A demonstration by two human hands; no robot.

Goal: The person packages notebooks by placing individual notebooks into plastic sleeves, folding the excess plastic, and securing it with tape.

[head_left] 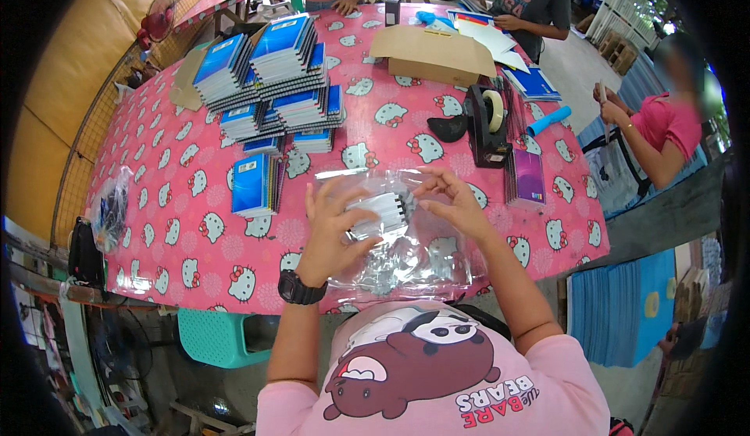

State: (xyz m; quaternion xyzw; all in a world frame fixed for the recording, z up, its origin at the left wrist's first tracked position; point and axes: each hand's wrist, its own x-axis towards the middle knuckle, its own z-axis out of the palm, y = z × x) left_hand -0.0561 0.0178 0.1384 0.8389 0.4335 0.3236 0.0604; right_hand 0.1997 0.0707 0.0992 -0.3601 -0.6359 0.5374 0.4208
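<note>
My left hand [332, 229], with a black watch on its wrist, grips a clear plastic bag [398, 260] that lies on the pink patterned tablecloth [180, 225]. A small stack of spiral notebooks [380, 211] sits inside the bag under my left thumb. My right hand [453, 201] pinches the bag's upper edge just to the right of the notebooks. A short pile of blue notebooks [256, 184] stands to the left of my left hand.
Tall stacks of blue notebooks [273, 76] fill the far left of the table. A black tape dispenser [488, 123], a cardboard box [433, 53], a purple notebook [527, 176] and a blue roll [548, 120] lie to the right. Other people stand at the far and right edges.
</note>
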